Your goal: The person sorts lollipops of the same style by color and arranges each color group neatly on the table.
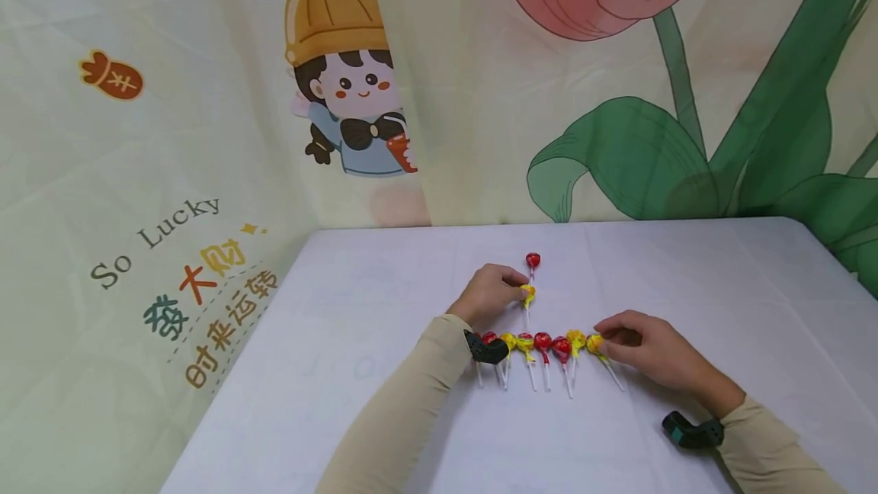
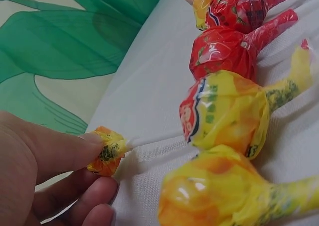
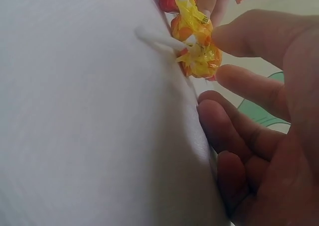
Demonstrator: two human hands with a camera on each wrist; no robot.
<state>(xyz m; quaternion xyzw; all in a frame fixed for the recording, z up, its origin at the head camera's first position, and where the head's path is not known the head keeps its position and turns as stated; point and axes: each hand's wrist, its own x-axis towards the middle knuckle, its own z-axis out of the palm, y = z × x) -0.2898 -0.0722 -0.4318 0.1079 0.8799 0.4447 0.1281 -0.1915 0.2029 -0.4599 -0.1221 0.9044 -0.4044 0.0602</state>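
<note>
My left hand (image 1: pixel 488 294) pinches the wrapped head of a yellow lollipop (image 2: pixel 110 152) between thumb and fingers. The white stick of this lollipop points toward a row of lollipops on the table. Just beyond it lies a single red lollipop (image 1: pixel 533 260). At the row's right end, my right hand (image 1: pixel 655 349) has its thumb and forefinger on the head of another yellow lollipop (image 3: pixel 200 59), whose stick slants outward. The other fingers of that hand are bent close to the cloth. Red lollipops (image 1: pixel 543 342) and yellow ones lie side by side between the hands.
A white cloth (image 1: pixel 309 372) covers the table, whose far edge meets a printed curtain (image 1: pixel 473 97). Black wrist cameras sit on both forearms, and the left one (image 1: pixel 487 349) hides part of the row's left end. Sticks in the row point toward the near side.
</note>
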